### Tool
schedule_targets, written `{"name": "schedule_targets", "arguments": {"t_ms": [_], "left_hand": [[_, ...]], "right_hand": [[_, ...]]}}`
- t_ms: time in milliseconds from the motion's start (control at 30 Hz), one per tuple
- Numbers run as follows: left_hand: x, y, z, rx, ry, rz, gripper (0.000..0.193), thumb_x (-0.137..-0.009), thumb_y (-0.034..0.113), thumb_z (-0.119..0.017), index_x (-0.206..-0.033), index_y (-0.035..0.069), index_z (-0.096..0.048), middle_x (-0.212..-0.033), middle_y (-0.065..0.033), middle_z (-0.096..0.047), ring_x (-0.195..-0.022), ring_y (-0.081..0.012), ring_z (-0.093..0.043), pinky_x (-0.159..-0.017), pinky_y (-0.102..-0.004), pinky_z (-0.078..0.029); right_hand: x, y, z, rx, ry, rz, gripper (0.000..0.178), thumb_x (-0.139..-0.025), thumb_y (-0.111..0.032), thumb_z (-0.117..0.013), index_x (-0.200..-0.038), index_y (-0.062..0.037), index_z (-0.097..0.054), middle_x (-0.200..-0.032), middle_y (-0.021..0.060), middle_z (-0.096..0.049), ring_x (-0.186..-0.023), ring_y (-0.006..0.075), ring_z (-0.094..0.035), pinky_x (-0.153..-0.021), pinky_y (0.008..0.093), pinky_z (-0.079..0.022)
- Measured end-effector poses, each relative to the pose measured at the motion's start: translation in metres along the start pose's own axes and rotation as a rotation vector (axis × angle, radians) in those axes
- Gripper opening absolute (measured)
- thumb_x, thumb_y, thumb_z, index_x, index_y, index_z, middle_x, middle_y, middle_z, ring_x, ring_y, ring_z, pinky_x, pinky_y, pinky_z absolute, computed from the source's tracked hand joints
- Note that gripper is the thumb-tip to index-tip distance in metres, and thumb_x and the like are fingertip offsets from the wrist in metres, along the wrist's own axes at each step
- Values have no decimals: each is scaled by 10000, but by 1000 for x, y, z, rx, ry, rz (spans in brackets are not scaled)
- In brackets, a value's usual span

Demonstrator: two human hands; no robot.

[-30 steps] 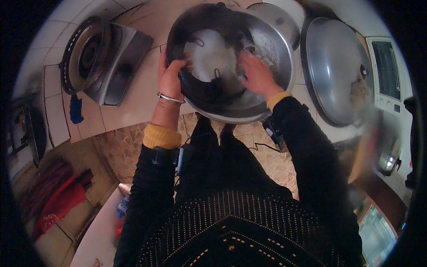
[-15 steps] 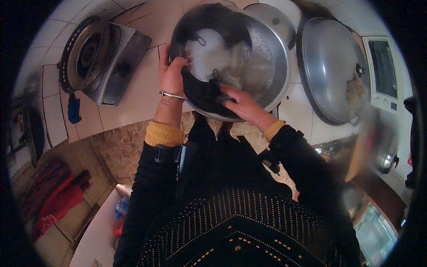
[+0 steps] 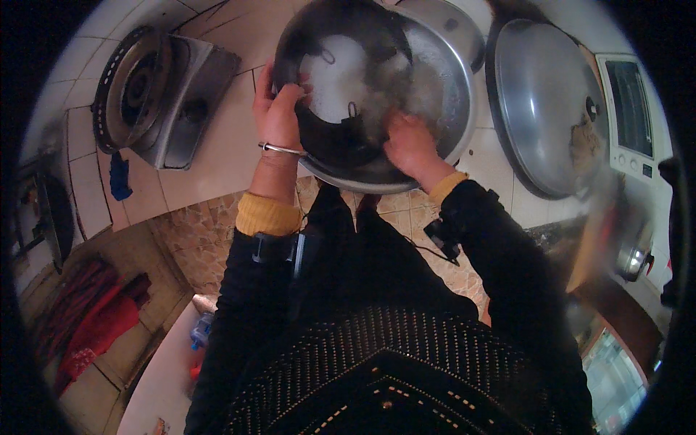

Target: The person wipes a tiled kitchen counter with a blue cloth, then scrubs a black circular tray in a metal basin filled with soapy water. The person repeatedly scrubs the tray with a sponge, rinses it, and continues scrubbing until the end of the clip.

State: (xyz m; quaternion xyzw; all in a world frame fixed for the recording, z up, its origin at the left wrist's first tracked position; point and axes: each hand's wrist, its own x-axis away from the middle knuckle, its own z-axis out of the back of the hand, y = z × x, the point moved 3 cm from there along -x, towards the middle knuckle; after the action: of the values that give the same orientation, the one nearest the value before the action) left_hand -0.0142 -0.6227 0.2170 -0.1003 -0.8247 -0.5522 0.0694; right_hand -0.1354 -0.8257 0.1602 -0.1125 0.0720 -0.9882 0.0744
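Note:
A large metal basin point(image 3: 464, 109) stands before me at the top of the view, with cloudy water in its right part. Tilted inside its left part is a dark round wok-like pan point(image 3: 330, 148), with a pale, whitish middle and two small wire loops. At the pan's left rim, my left hand point(image 3: 279, 119) is closed, thumb over the edge. My right hand point(image 3: 415, 145) is over the pan's right side near the water, fingers curled downward. Its fingertips are partly hidden, so what they hold, if anything, is unclear.
A gas stove point(image 3: 181, 109) with a blue cloth point(image 3: 120, 177) is on the left. At right lean a big domed metal lid point(image 3: 540, 94) and a white appliance point(image 3: 627, 109). Another round metal lid point(image 3: 453, 32) is behind the basin. Red cloth point(image 3: 101, 330) lies low at left.
My right hand has moved from the pan's near rim up and to the right, toward the water. My left hand keeps its hold on the pan's left rim.

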Motion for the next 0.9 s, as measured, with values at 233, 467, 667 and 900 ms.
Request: {"name": "schedule_targets", "arguments": {"t_ms": [233,467,667,900], "left_hand": [[-4,5,0,-45,-47,42,594,-799,-21,-541,-1386,27,-462,-1030,-132,-684,-832,-200,-657,-710,-297,-535],[-7,7,2,-40,-105,117,598,-793,-47,-515,-1383,39,-473,-1030,-141,-680,-826,-210,-661,-709,-316,-548],[-3,2,-9,-39,-46,41,604,-787,-39,-532,-1384,26,-472,-1019,-137,-679,-826,-203,-653,-688,-297,-534],[-3,1,-14,-47,17,39,581,-799,-13,-545,-1374,17,-467,-1019,-132,-680,-829,-189,-650,-688,-283,-520]], "right_hand": [[25,-22,4,-649,-35,-39,413,-769,-140,-635,-1180,-92,-641,-1212,156,-610,-1165,334,-547,-992,416,-433],[-6,48,17,162,122,159,342,-801,-152,-598,-1127,-61,-647,-1231,105,-609,-1179,299,-538,-1010,443,-406],[-10,31,6,193,108,-1,432,-749,-82,-645,-1180,-51,-623,-1287,119,-574,-1263,310,-479,-1083,439,-349],[20,-16,12,-340,-136,-78,525,-704,-99,-692,-1221,-84,-600,-1228,160,-589,-1204,342,-519,-1046,454,-386]]}}
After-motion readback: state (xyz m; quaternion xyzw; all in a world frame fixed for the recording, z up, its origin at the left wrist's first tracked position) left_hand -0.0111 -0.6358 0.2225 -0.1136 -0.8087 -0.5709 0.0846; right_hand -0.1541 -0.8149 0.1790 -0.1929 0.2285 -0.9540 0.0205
